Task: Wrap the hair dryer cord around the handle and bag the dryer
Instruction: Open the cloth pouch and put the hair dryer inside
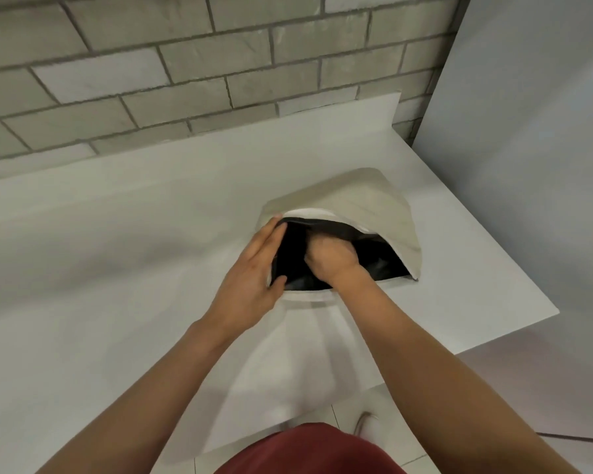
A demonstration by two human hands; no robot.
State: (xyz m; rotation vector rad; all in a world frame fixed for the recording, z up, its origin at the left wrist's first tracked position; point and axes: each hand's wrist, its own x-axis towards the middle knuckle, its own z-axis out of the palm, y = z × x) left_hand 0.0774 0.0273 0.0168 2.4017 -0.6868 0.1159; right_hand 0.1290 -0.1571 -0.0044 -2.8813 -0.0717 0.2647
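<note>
A cream bag (pixel 367 196) with a black lining (pixel 384 265) lies on the white counter (pixel 117 234), its mouth facing me. My left hand (pixel 254 271) holds the left edge of the mouth, thumb inside against the lining, fingers along the outside. My right hand (pixel 332 258) is pushed into the mouth, and its fingers are hidden inside. The hair dryer and its cord do not show; something dark lies deep in the bag, but I cannot make out what it is.
A grey brick wall (pixel 185 63) runs behind the counter. A pale panel (pixel 528 165) stands at the right. The counter's right edge (pixel 514 333) drops to a tiled floor (pixel 408 405). My red clothing (pixel 305 449) shows at the bottom.
</note>
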